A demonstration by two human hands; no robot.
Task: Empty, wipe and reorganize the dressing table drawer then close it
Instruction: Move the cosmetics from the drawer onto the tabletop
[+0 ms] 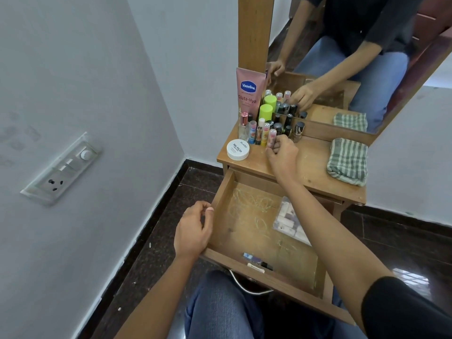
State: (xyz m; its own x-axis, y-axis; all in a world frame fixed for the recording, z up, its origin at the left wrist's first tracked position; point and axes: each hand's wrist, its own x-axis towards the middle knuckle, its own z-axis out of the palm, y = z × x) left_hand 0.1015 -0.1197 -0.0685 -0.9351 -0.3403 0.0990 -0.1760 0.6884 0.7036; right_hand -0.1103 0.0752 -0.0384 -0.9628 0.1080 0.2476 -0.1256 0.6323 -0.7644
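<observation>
The wooden drawer (221,192) of the dressing table (315,165) is pulled out wide. Inside lie a clear plastic pouch of small tubes (289,221) at the right and two small dark cosmetic sticks (256,261) near the front wall. My left hand (194,228) grips the drawer's left wall. My right hand (281,152) is on the tabletop, fingers closed around a pink-patterned lip balm stick (271,137) standing beside several other sticks and bottles. A folded green-checked cloth (348,161) lies at the right of the tabletop.
A pink Vaseline tube (249,92), a green-capped bottle (266,112), a small perfume bottle (243,126) and a white nail-polish remover jar (237,150) crowd the tabletop's left back corner. A mirror (354,57) stands behind. A wall with a switchboard (63,170) is at the left.
</observation>
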